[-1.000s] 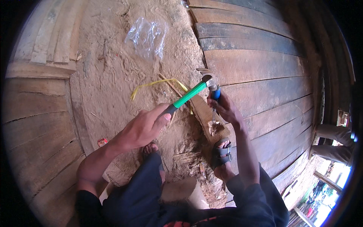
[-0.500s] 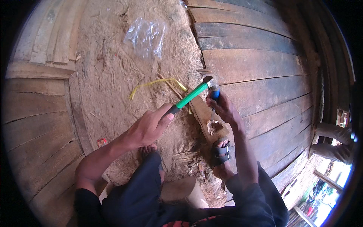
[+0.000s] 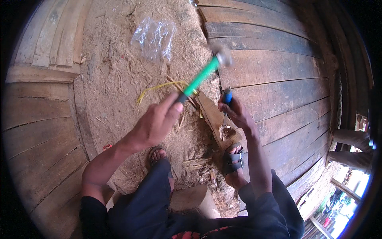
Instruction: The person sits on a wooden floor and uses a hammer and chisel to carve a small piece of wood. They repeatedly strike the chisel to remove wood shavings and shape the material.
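Note:
My left hand (image 3: pixel 156 122) grips the black end of a hammer (image 3: pixel 201 77) with a green handle; its metal head is blurred by motion and stands raised, apart from the chisel. My right hand (image 3: pixel 237 112) is wrapped round the blue handle of a chisel (image 3: pixel 227 96), held upright with its butt end up. The chisel's thin blade points down to a rough, pale hollow cut in a wooden board (image 3: pixel 215 115). That board lies on the ground, its near end by my sandalled right foot (image 3: pixel 233 159).
Wooden planks (image 3: pixel 278 71) form a platform on the right, and more planks (image 3: pixel 38 123) lie on the left. On the dusty ground are a clear plastic bag (image 3: pixel 154 40) and a yellow strap (image 3: pixel 157 88). A wood block (image 3: pixel 191 199) sits between my legs. Another person's legs (image 3: pixel 350 149) show at far right.
The hammer head has lifted off the chisel's butt, up and away, with my left hand rising slightly. My right hand and the chisel stay nearly in place. My left foot shows more fully.

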Motion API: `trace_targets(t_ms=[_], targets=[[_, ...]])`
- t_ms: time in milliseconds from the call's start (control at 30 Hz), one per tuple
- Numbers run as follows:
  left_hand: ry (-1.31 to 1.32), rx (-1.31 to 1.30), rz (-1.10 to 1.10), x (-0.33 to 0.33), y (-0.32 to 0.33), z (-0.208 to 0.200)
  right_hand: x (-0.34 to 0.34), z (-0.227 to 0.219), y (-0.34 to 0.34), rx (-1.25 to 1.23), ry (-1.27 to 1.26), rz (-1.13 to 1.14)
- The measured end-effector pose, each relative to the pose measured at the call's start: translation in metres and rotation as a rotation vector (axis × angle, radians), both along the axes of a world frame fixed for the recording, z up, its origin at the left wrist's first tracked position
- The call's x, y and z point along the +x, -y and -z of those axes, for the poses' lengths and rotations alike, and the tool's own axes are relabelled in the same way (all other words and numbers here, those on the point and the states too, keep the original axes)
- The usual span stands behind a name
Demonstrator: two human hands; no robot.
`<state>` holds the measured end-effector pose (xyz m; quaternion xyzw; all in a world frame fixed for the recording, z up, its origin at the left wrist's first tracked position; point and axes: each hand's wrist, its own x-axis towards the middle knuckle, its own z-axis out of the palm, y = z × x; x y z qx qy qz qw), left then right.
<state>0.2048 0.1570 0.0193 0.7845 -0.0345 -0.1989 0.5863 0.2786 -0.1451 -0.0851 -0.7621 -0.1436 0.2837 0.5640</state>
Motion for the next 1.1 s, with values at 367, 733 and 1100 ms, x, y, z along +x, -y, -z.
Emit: trace_targets(t_ms=[367,733,1100], targets=[[-0.008,0.079,0.124,-0.035,0.006,0.025,-0.007,0.016,0.003,-0.021,-0.005,-0.021],[-0.019,-0.016,-0.064,-0.042,0.008,0.020,-0.012,0.000,0.000,0.088,-0.038,0.048],[-0.028,-0.028,-0.063,-0.030,0.006,0.020,-0.016,-0.017,-0.007,0.095,-0.034,0.032]])
